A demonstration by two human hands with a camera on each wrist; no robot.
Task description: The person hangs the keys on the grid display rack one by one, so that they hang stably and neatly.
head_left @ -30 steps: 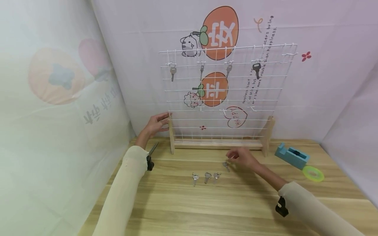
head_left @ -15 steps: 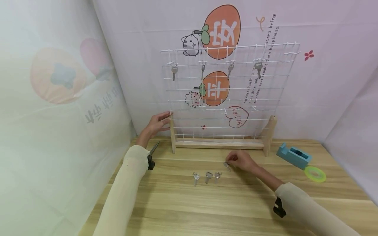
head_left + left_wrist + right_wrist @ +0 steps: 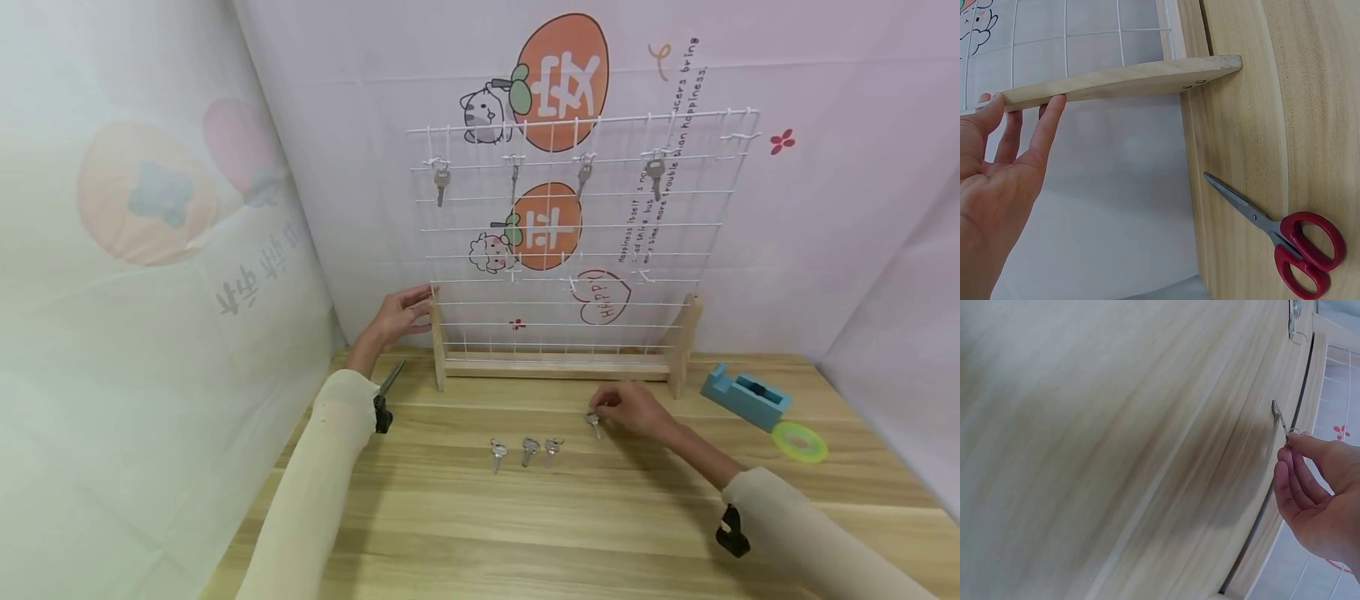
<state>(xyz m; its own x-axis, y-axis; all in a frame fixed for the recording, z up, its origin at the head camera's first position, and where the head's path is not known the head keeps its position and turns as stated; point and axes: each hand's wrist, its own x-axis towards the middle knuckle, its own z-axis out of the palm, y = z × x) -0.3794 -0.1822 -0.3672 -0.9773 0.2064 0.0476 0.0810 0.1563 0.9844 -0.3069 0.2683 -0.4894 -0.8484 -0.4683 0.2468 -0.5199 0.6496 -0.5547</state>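
Note:
My left hand (image 3: 397,315) is at the left wooden upright (image 3: 1122,78) of a white wire grid rack (image 3: 555,356). Its fingers are spread and fairly straight, with fingertips touching the upright's upper end in the left wrist view. My right hand (image 3: 633,407) pinches a silver key (image 3: 592,421) by its small ring, between thumb and fingers, close over the table. To its left lie more keys: one (image 3: 498,454), another (image 3: 530,450) and a third (image 3: 552,450), each with a ring. Several keys, such as this one (image 3: 656,177), hang from white hooks on the rack's upper part.
Red-handled scissors (image 3: 1279,234) lie on the wooden table (image 3: 480,533) beside the left forearm. Right of the rack stand a blue tape dispenser (image 3: 746,400) and a yellow-green tape roll (image 3: 799,442). A printed white cloth (image 3: 360,167) backs the rack.
The right hand has taken hold of the fourth key and moved it slightly to the right, away from the other keys. The left hand has stayed at the upright.

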